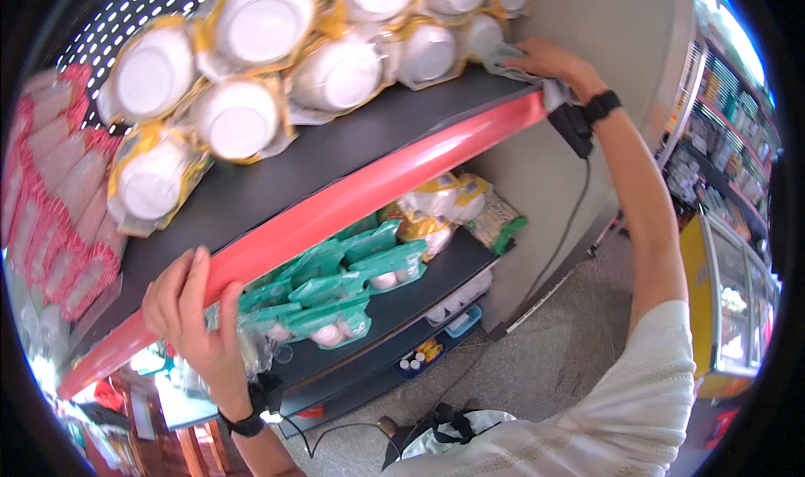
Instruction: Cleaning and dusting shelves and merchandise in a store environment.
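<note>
In front of me is a black shelf (pixel 302 156) with a red front edge strip (pixel 377 190). My left hand (pixel 195 316) grips this strip near its left part, fingers over the top and thumb on the lower side. At the shelf's right end, my right hand (pixel 553 65) holds a grey cloth (pixel 512 61) against the shelf top, and part of it hangs over the strip's end. Just left of the cloth stand plastic-wrapped stacks of white bowls (pixel 343 77) with yellow on their wrappers. A black strap with a small device is on each wrist.
Red-and-white packs (pixel 56 206) fill the shelf's left side. Below are green plastic packs (pixel 327 288), yellow-and-white packs (pixel 434 209) and a blue basket (pixel 418 360). A grey side panel (pixel 566 206) bounds the right. Cables hang from my wrists. A yellow-framed glass case (pixel 723 294) stands farther right.
</note>
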`<state>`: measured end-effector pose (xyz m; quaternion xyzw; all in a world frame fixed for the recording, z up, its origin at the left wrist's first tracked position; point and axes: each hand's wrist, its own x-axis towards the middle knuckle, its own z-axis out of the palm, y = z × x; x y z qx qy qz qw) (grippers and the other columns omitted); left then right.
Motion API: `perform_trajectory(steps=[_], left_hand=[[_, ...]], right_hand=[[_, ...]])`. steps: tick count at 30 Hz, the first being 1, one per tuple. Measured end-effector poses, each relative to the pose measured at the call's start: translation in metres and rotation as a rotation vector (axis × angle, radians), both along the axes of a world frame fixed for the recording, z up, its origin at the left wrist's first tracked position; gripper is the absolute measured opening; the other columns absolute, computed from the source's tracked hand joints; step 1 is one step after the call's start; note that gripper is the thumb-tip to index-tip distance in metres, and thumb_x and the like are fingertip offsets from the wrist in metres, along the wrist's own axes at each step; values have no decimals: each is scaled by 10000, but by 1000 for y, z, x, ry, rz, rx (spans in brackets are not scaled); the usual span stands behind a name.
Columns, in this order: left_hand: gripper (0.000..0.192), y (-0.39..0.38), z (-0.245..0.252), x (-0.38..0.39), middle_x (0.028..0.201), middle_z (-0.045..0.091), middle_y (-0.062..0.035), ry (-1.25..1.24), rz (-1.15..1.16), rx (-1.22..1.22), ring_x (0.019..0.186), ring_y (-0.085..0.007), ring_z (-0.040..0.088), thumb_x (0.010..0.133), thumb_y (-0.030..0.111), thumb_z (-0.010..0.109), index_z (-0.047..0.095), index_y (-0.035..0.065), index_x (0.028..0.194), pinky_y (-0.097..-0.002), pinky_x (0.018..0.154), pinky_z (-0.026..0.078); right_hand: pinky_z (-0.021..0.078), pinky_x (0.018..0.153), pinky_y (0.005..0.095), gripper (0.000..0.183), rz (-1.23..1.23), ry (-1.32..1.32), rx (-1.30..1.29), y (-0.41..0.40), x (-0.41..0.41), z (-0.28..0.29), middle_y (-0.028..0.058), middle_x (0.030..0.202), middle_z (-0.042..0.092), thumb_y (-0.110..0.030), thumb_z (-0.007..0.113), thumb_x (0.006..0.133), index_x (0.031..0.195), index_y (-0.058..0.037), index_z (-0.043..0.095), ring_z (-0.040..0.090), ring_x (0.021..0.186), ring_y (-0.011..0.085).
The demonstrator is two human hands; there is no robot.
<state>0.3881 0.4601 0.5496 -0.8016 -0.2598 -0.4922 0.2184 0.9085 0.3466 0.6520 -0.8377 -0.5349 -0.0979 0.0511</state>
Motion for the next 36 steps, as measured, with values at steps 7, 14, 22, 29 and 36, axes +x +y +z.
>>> perform_trajectory(steps=[7, 14, 22, 29, 36], left_hand=[[459, 3, 0, 7, 1056, 600, -39, -39, -40, 23, 989, -213, 544, 696, 284, 748, 649, 129, 1117, -392, 920, 335], [448, 4, -1, 1, 1034, 587, -20, -73, -77, 42, 973, -183, 548, 706, 308, 736, 652, 151, 1117, -389, 916, 344], [514, 9, -4, 3, 1076, 573, -48, -143, -184, 11, 1029, -219, 511, 717, 260, 748, 574, 116, 1178, -404, 927, 317], [556, 10, -12, -16, 1312, 418, -175, -386, -496, 52, 1190, -357, 430, 723, 138, 765, 506, 86, 1213, -436, 969, 343], [449, 2, -14, -118, 1292, 470, -155, -211, -207, -20, 1208, -340, 439, 753, 189, 728, 560, 83, 1156, -430, 969, 330]], right_hand=[[400, 691, 345, 325, 332, -139, 105, 3, -96, 5, 124, 792, 515, -305, 592, 881, 957, 10, 619, 494, 746, 259], [378, 664, 357, 374, 603, 92, 213, 42, -218, 7, 152, 784, 496, -311, 625, 858, 877, 58, 563, 478, 738, 253], [390, 682, 406, 389, 931, 30, 269, 97, -325, 2, 191, 829, 514, -331, 605, 869, 913, 52, 557, 490, 767, 349], [421, 715, 431, 381, 1158, 164, 325, 126, -385, -2, 213, 878, 560, -333, 557, 884, 945, 43, 575, 530, 809, 383], [448, 776, 417, 479, 1070, 211, 357, 126, -404, -10, 241, 975, 613, -411, 569, 869, 1025, 41, 591, 581, 889, 380]])
